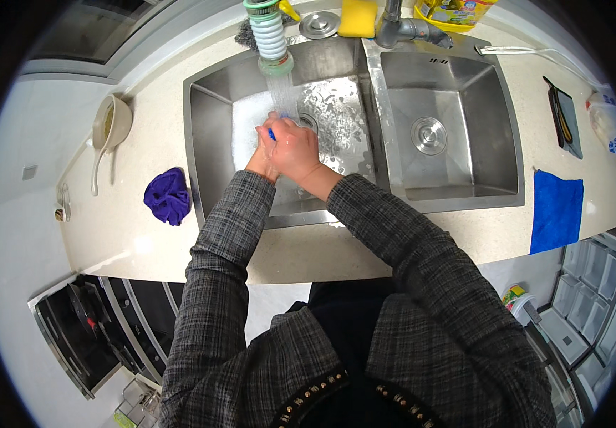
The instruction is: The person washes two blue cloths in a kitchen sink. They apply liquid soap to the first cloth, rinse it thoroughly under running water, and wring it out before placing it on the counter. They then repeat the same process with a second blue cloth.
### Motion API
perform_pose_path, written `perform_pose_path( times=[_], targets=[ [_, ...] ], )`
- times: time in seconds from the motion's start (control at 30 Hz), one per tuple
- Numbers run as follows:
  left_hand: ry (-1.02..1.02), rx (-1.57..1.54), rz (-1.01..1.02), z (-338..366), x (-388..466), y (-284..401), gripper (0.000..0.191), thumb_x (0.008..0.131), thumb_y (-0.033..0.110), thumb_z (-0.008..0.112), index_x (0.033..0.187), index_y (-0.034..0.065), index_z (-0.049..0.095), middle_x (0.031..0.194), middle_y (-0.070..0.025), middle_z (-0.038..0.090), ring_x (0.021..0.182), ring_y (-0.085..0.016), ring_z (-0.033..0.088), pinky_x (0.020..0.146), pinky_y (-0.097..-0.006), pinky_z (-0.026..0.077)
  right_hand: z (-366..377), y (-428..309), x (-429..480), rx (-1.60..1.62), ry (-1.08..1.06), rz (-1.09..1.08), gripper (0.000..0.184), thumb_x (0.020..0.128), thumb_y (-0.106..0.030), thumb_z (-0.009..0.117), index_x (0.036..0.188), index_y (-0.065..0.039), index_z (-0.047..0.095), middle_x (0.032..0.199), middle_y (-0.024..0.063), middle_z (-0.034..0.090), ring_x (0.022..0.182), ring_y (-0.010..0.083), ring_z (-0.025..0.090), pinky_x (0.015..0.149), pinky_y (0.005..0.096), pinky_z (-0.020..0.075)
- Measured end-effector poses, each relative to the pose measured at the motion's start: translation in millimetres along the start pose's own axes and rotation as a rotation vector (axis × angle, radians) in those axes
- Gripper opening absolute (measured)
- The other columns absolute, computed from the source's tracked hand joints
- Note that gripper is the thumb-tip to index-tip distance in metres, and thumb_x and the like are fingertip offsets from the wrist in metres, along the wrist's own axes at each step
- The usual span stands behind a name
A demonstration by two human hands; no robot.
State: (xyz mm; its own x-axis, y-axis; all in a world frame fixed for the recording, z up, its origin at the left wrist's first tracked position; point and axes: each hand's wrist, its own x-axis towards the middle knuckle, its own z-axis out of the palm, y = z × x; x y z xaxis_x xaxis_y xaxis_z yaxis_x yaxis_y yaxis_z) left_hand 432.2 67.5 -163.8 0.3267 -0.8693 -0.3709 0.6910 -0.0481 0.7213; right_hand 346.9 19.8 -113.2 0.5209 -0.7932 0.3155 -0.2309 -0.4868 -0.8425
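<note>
Over the left basin of the stainless steel sink (196, 160), both of my hands are pressed together under the running water (282, 88). My right hand (296, 150) lies over my left hand (263, 152) and covers much of it. Between them they squeeze a blue item (272, 134), perhaps a cloth; only small bits of it show, so its shape is hidden. Water falls from the faucet's white and green extension hose (269, 37) right onto my fingers. White suds (246, 115) cover the left part of the basin floor.
A purple cloth (167, 196) lies crumpled left of the sink, near a cream pot (112, 122) with a handle. Behind the sink sit a yellow sponge (357, 18) and a metal strainer (319, 24). On the right counter, a blue cloth (556, 211) hangs over the edge.
</note>
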Motion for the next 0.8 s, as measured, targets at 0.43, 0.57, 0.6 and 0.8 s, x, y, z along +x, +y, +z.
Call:
perform_pose_path(
  times=[0.43, 0.57, 0.6, 0.8],
  targets=[
    [0.48, -0.071, -0.044, 43, 14, 14, 0.036, 0.092, 0.032, 0.038, 0.107, 0.0011, 0.05, 0.104, -0.0114, 0.057, 0.095, -0.026, 0.055, 0.085, -0.0415, 0.043, -4, 85, 56, 0.082, -0.202, 0.601, 0.041, 0.075, -0.04, 0.057, 0.078, 0.0, 0.063, 0.083, 0.0213, 0.061, 0.077, 0.0355, 0.059, 0.07, 0.042, 0.0443],
    [0.559, -0.034, -0.18, 31, -5, 32, 0.056, 0.088, 0.04, 0.043, 0.123, -0.0022, 0.034, 0.121, -0.0204, 0.044, 0.107, -0.033, 0.048, 0.092, -0.0471, 0.04, -15, 82, 72, 0.739, -0.178, 0.632, 0.033, 0.076, -0.032, 0.061, 0.072, 0.0, 0.061, 0.064, 0.0087, 0.057, 0.056, 0.0147, 0.05, 0.055, 0.0304, 0.0411],
    [0.596, -0.072, -0.262, 30, -8, 36, 0.06, 0.088, 0.042, 0.043, 0.126, -0.0027, 0.03, 0.123, -0.022, 0.041, 0.108, -0.036, 0.047, 0.092, -0.0468, 0.039, -23, 65, 74, 0.789, -0.192, 0.596, 0.031, 0.076, -0.031, 0.061, 0.073, 0.0, 0.062, 0.063, 0.0076, 0.057, 0.057, 0.0134, 0.05, 0.055, 0.0296, 0.0413],
    [0.248, -0.603, -0.693, 37, -12, 32, 0.07, 0.089, 0.037, 0.042, 0.134, -0.0077, 0.011, 0.131, -0.0282, 0.028, 0.119, -0.042, 0.034, 0.096, -0.0467, 0.037, -29, 32, 53, 0.355, -0.365, 0.045, 0.029, 0.073, -0.032, 0.066, 0.076, -0.004, 0.064, 0.068, 0.0118, 0.06, 0.062, 0.0257, 0.057, 0.058, 0.0329, 0.0453]
  ],
)
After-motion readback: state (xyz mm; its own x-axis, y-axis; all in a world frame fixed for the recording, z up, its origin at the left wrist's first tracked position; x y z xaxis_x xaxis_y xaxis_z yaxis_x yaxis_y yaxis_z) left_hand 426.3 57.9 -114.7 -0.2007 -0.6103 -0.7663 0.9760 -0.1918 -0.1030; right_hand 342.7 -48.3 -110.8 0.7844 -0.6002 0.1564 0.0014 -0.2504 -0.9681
